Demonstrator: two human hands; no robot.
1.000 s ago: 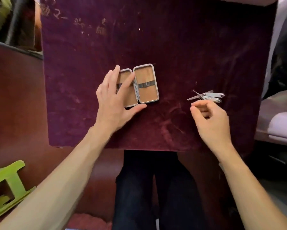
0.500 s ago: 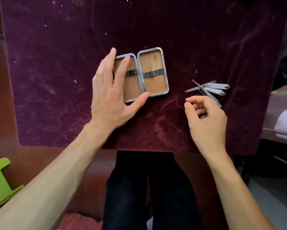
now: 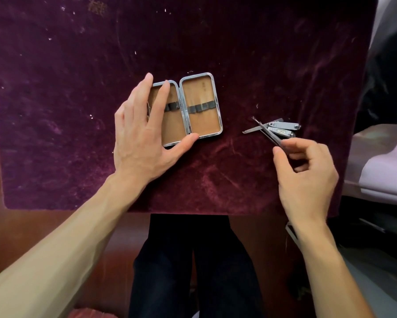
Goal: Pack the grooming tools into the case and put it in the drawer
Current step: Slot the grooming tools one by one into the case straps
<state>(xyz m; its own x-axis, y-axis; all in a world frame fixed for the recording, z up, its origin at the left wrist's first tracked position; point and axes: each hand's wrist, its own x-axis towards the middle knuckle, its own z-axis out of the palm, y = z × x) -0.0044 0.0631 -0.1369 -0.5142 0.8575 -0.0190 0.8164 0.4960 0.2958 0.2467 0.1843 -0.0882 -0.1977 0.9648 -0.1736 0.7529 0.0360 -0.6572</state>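
A dark purple velvet cloth (image 3: 215, 53) covers the table in front of me, its far and left edges cut off by the frame, with pale specks of lint scattered over it. Below its near edge my legs in dark trousers (image 3: 193, 271) run out of the bottom of the view.

My left hand (image 3: 142, 138) lies spread flat, fingers extended, over the left half of the open case (image 3: 202, 106); the thumb touches the case's near rim. It presses rather than grips, and it hides most of that left tray. The case is a metal-rimmed, 2-part clamshell with a tan lining and a dark elastic strap (image 3: 201, 107) across each half. The right half is bare. Faint marks show on its lining, too dim for me to read.

My right hand (image 3: 305, 171) is curled, thumb and forefinger pinched on the near end of a pair of slim tweezers (image 3: 267, 134), whose tip points away toward the upper left. Whether they are lifted or resting on the pile I cannot tell.

Just beyond my fingertips, well to the right of the case, lie 2 nail clippers (image 3: 284, 128) side by side and a thin flat file (image 3: 253, 129) poking out leftward. One clipper carries small engraving, too tiny to make out.
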